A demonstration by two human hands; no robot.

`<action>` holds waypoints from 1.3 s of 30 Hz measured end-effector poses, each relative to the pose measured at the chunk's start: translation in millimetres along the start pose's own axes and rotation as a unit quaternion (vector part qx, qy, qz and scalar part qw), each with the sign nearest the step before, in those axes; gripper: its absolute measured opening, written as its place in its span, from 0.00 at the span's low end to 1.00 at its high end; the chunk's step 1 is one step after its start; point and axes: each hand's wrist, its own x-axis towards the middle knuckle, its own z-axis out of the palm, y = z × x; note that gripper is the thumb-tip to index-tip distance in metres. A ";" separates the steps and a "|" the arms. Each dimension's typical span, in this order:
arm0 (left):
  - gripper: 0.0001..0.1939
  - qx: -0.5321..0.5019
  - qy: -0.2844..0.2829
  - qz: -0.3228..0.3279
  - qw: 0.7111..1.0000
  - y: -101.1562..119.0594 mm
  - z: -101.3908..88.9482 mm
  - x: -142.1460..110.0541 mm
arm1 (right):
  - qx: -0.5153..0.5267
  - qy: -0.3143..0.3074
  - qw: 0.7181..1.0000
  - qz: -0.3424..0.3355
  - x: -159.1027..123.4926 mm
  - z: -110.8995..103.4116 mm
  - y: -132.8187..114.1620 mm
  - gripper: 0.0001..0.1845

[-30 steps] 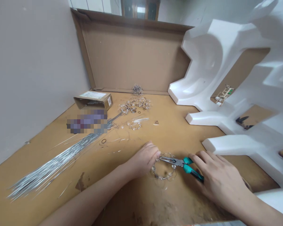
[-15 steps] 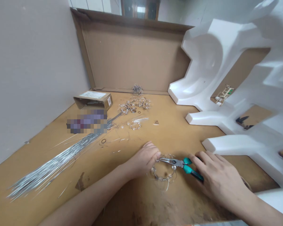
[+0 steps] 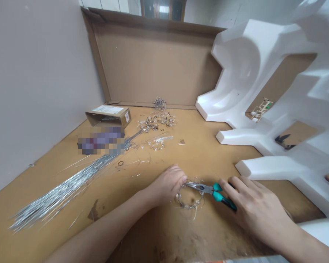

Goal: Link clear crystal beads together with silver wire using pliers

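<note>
My left hand (image 3: 168, 184) is closed on the upper left side of a wire ring with clear beads (image 3: 190, 206), close above the tabletop. Thin wire ends stick out around the ring. In my right hand (image 3: 259, 204) I grip long-nose pliers (image 3: 207, 189) with teal and black handles. Their jaws point left and reach the ring's top edge, right beside my left fingertips. Whether the jaws pinch a wire there is too small to tell. My left fingers hide part of the ring.
A long bundle of straight silver wires (image 3: 68, 190) lies on the left. Farther back are several beaded wire pieces (image 3: 156, 122), a tangled wire clump (image 3: 159, 103), and a small open cardboard box (image 3: 109, 115). White foam packaging (image 3: 260, 170) stands along the right; a cardboard panel (image 3: 159, 65) closes the back.
Both hands stay nearly in place. The pliers' jaws look slightly more closed and tilted at the ring's top edge; the view has shifted a little.
</note>
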 end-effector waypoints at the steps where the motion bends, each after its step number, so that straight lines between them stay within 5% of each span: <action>1: 0.14 0.001 0.003 0.001 1.000 -0.3 0.3 0.0 | 0.003 0.000 1.000 0.002 0.1 -0.5 -0.3 0.23; 18: 0.13 0.077 0.021 0.013 0.997 1.8 2.2 -0.9 | 0.046 -0.094 0.992 0.075 -2.4 -3.6 -5.1 0.11; 39: 0.13 0.085 0.017 -0.010 0.996 8.4 -1.1 -2.3 | -0.004 -0.011 0.999 0.040 -10.6 0.0 -1.9 0.13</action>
